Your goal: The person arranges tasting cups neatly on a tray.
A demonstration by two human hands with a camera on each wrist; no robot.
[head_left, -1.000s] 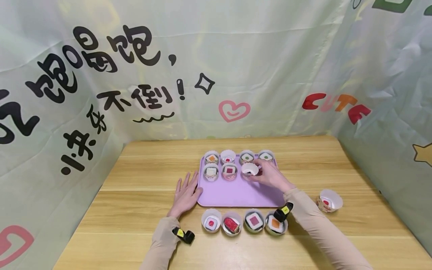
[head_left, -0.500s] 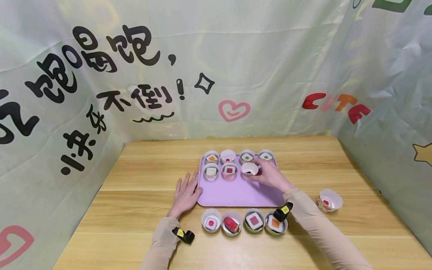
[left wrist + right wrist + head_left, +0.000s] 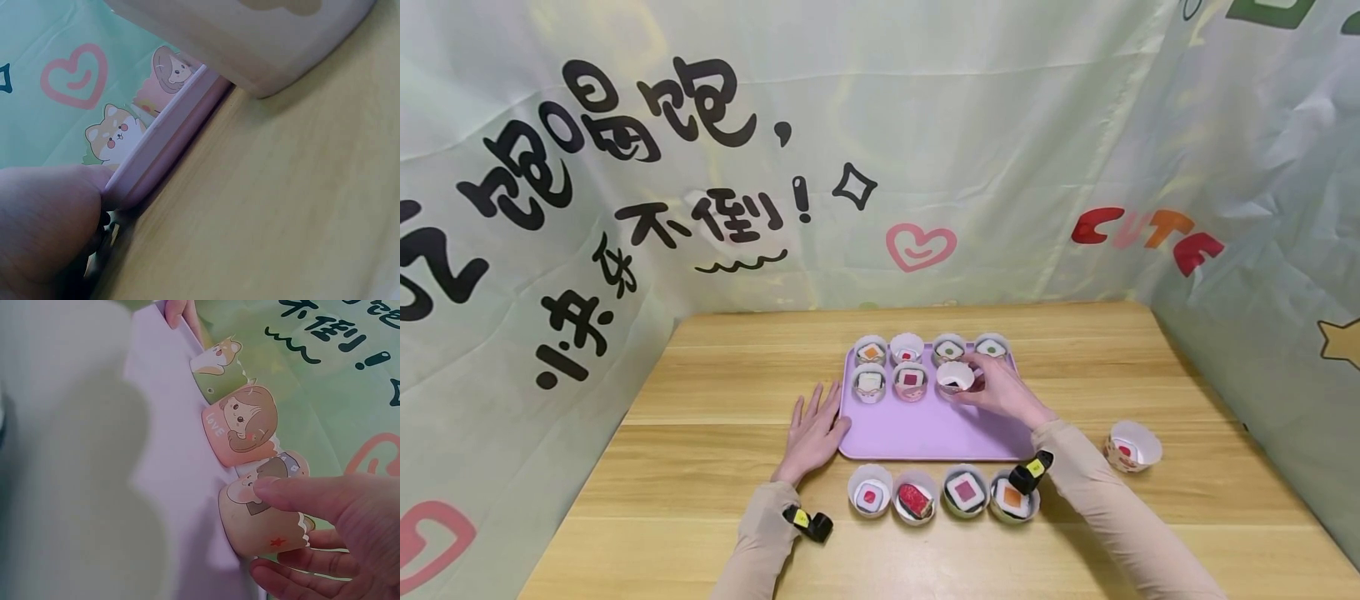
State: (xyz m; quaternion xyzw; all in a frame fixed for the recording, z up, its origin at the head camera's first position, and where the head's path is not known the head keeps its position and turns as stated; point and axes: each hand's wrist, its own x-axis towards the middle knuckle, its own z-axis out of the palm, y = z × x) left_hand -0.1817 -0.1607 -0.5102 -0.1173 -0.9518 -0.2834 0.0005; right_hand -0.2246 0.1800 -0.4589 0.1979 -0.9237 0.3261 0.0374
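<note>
A lilac tray (image 3: 917, 429) lies on the wooden table, bearing two rows of paper baking cups with sushi-like pieces inside. My right hand (image 3: 1003, 390) holds a tan paper cup (image 3: 259, 531) at the right end of the nearer row, thumb on its near side and fingers on the other. That cup stands on the tray, a dark piece partly visible inside. To its left are a pink paper cup (image 3: 240, 428) and a green one (image 3: 219, 369). Fingers spread, my left hand (image 3: 811, 435) rests on the table, touching the tray's left edge (image 3: 169, 140).
In front of the tray stand several filled cups in a row, one with a red-topped piece (image 3: 915, 500) and one with an orange-centred piece (image 3: 1012, 497). A single cup (image 3: 1132, 447) stands apart on the right. A printed cloth (image 3: 1000, 150) hangs behind the table (image 3: 715, 375).
</note>
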